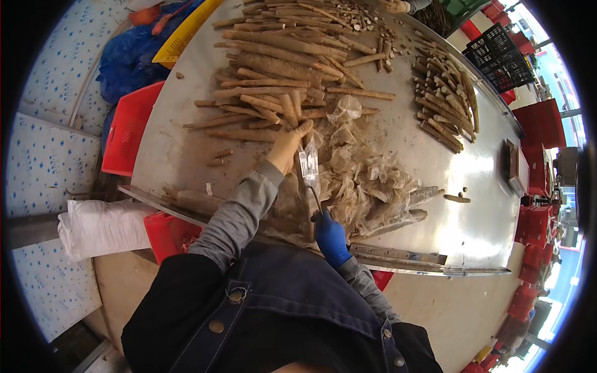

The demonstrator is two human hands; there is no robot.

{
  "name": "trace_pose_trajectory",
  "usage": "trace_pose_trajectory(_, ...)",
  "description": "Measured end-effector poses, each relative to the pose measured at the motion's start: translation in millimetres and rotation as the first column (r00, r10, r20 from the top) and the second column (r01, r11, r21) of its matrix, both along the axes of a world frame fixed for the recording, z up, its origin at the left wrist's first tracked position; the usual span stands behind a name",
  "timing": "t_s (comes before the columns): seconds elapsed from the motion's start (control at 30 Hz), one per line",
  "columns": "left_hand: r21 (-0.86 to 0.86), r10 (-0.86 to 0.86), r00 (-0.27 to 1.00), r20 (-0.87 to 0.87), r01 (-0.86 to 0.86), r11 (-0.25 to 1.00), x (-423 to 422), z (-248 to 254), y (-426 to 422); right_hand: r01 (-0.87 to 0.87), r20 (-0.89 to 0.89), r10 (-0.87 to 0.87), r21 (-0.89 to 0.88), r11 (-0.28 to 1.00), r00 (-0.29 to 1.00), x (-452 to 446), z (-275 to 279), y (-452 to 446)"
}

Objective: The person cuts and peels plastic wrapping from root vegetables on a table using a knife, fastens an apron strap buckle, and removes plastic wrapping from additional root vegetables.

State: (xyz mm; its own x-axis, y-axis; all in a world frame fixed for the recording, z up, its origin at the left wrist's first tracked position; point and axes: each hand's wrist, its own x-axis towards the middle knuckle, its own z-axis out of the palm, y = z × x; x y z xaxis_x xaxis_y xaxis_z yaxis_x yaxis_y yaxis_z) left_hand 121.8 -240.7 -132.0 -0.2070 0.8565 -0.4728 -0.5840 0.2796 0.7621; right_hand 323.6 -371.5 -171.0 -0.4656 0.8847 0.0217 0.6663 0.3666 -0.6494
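My bare left hand (288,148) is closed round the near end of a long brown root (289,110), which points away from me. In a blue glove, my right hand (332,239) grips a knife-like tool (309,166) with a thin dark shank and a broad shiny blade. The blade lies just right of my left hand, close to the root; whether it touches is unclear. Crumpled clear plastic wrapping (373,177) is heaped to the right of the blade. Beyond my left hand is a large pile of similar brown roots (273,62).
Cut roots form another stack (449,102) at the right of the metal table (479,230). A metal strip (398,255) lies along the near edge. Red crates (134,127) and a white bundle (102,227) are at left. Another person's hand (396,6) shows at the far edge.
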Motion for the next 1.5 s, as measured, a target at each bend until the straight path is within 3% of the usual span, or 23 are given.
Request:
trace_pose_trajectory(0.03, -0.026, 0.06, 0.992, -0.108, -0.063, 0.998, 0, 7, 1, 0.004, 0.002, -0.004, 0.0, 1.0, 1.0, 0, 5, 3)
trace_pose_trajectory(0.13, -0.038, 0.046, 0.997, -0.064, -0.049, 0.998, -1, -5, 5, 0.124, -0.068, -0.128, -0.064, 0.99, 0.989, -12, 19, 30)
trace_pose_trajectory(0.17, -0.005, 0.023, 1.0, 0.0, -0.023, 1.0, 1, -9, 4, 0.111, -0.107, -0.114, -0.027, 0.993, 0.988, -20, 21, 42)
trace_pose_trajectory(0.2, 0.004, 0.018, 0.999, -0.041, -0.018, 1.0, 5, -5, 2, 0.1, -0.144, -0.097, 0.013, 0.995, 0.985, -28, 23, 52)
trace_pose_trajectory(0.23, 0.015, 0.016, 0.996, -0.083, -0.015, 1.0, 10, 0, 1, 0.114, -0.029, -0.113, 0.038, 0.993, 0.993, -32, 17, 57)
trace_pose_trajectory(0.43, 0.107, 0.086, 0.996, -0.033, -0.082, 0.991, 9, 2, 0, 0.106, -0.035, -0.105, 0.018, 0.994, 0.994, -32, 15, 46)
trace_pose_trajectory(0.5, 0.156, 0.156, 0.986, -0.052, -0.146, 0.977, 5, 1, 1, -0.034, -0.035, 0.041, 0.165, 0.986, 0.999, -12, 5, 26)
trace_pose_trajectory(0.57, 0.139, 0.146, 0.987, -0.07, -0.135, 0.981, -2, 0, 8, -0.081, 0.008, 0.081, 0.146, 0.986, 0.997, 4, -4, 15)
trace_pose_trajectory(0.67, 0.143, 0.129, 0.986, -0.106, -0.113, 0.983, 2, -2, 8, 0.181, -0.099, -0.185, -0.041, 0.983, 0.978, -5, 34, 32)
trace_pose_trajectory(0.73, 0.12, 0.06, 0.996, -0.069, -0.051, 0.991, 9, -6, 10, 0.342, -0.295, -0.342, -0.053, 0.938, 0.892, -24, 58, 71)
trace_pose_trajectory(0.8, 0.058, 0.02, 0.986, -0.168, -0.01, 0.998, 20, 5, 5, 0.246, -0.369, -0.212, 0.047, 0.968, 0.905, -35, 72, 92)
trace_pose_trajectory(0.83, 0.014, 0.003, 0.98, -0.201, -0.001, 1.0, 22, 12, 3, 0.203, -0.216, -0.21, -0.056, 0.978, 0.954, -33, 77, 92)
trace_pose_trajectory(0.87, 0.039, 0.007, 0.985, -0.174, 0.0, 0.999, 22, 6, 5, 0.2, -0.219, -0.208, -0.056, 0.978, 0.953, -29, 75, 91)
trace_pose_trajectory(0.97, 0.092, 0.006, 0.99, -0.138, 0.007, 0.996, 12, 6, 1, 0.151, 0.147, -0.14, -0.069, 0.986, 0.979, -11, 64, 84)
trace_pose_trajectory(1.07, 0.057, 0.022, 0.992, -0.122, -0.015, 0.998, 9, -3, 0, 0.03, 0.23, -0.04, 0.044, 0.999, 0.972, -1, 57, 76)
trace_pose_trajectory(1.3, 0.037, -0.027, 0.989, -0.148, 0.033, 0.999, 16, -4, 1, -0.037, 0.388, -0.011, 0.116, 0.993, 0.922, -1, 70, 92)
trace_pose_trajectory(1.43, 0.078, -0.019, 0.973, -0.228, 0.037, 0.996, 17, 3, -4, -0.057, 0.318, -0.008, 0.193, 0.98, 0.948, -6, 63, 99)
trace_pose_trajectory(1.5, 0.074, -0.044, 0.95, -0.309, 0.07, 0.995, 19, 7, -8, 0.009, 0.226, -0.086, 0.322, 0.947, 0.97, -12, 56, 100)
